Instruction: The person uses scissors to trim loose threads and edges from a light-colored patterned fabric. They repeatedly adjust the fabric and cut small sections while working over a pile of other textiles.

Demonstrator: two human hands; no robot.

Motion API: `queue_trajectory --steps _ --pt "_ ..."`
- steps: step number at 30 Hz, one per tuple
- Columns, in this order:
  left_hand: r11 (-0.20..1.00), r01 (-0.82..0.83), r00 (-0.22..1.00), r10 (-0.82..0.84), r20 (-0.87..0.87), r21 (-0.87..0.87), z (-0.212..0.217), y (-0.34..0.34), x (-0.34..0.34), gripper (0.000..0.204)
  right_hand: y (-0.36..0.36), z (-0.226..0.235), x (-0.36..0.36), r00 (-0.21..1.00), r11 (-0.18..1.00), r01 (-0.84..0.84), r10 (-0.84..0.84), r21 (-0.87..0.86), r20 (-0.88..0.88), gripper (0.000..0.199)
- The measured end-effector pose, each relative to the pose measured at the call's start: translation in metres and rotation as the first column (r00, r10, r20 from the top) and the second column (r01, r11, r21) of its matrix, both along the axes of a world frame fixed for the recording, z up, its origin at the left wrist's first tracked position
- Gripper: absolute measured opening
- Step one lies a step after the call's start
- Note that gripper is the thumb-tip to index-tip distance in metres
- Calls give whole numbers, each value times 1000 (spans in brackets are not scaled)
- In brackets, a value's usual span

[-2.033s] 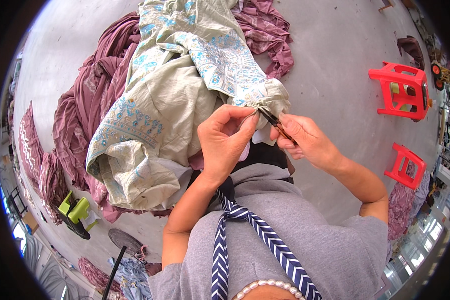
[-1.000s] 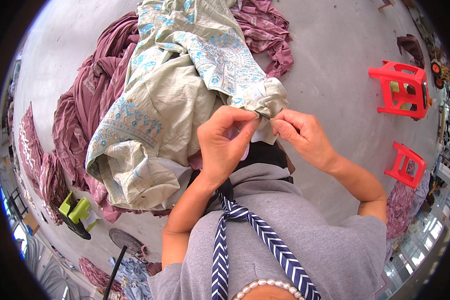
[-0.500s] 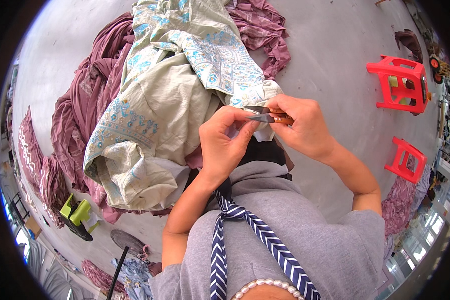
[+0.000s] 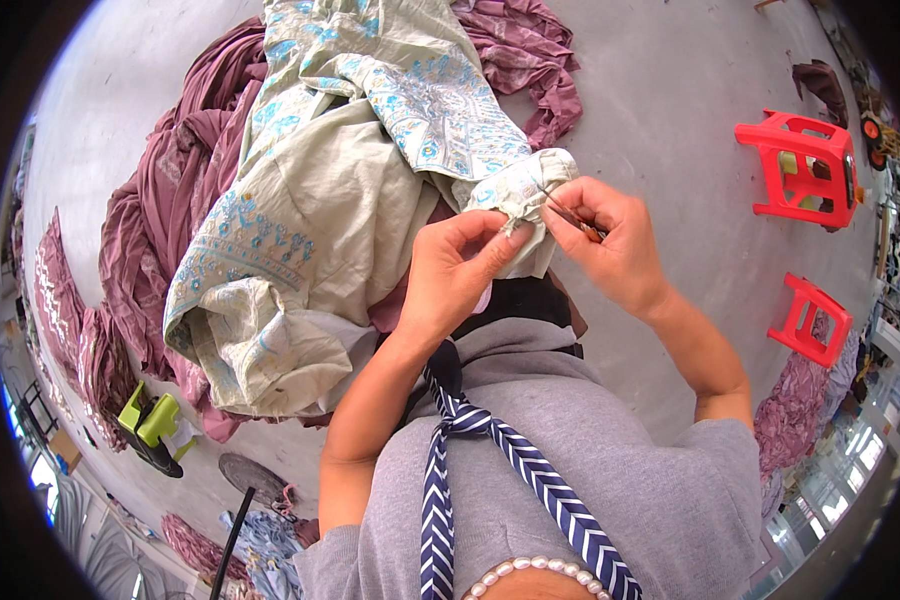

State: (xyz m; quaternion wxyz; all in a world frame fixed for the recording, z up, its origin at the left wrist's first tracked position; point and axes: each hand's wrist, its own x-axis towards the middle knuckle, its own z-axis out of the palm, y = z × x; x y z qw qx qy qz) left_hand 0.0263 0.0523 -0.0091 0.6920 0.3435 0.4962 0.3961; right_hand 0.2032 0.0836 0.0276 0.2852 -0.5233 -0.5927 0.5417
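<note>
Pale green fabric with blue floral embroidery point(image 4: 340, 190) spreads across my lap and away from me. My left hand point(image 4: 445, 275) is closed in a pinch on its bunched edge, thumb against fingers. Close by on the right, my right hand point(image 4: 615, 250) grips thread snips point(image 4: 560, 207) with a dark blade and an orange-brown handle mostly hidden by the fingers. The blade points up and left, over a rolled part of the same fabric. Whether the blade touches the fabric, I cannot tell.
Mauve fabric point(image 4: 170, 200) lies heaped on the left, with more mauve cloth point(image 4: 525, 60) at the far side. Two red plastic stools point(image 4: 795, 165) stand on the grey floor at right. A green stool point(image 4: 150, 420) is at lower left.
The snips' two blades, previously near my left fingertips, have swung upward and appear closer together. The bunched fabric edge now shows at my left fingertips, and the rolled part sits higher.
</note>
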Motion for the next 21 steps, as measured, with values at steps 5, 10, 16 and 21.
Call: queue_trajectory --steps 5,10,16,21 --pt "996 -82 992 79 102 21 0 -3 1 16 -3 -9 2 996 996 92 -92 -9 21 9" --pt "995 -93 995 92 30 45 4 -2 2 16 1 -6 1 999 998 49 -49 -27 6 12" --pt "987 22 993 -3 -116 158 3 -2 0 16 5 4 3 968 969 -169 128 181 217 8" --pt "999 25 989 -28 145 26 4 -1 -5 19 4 -7 5 995 979 30 -49 -201 -89 5"
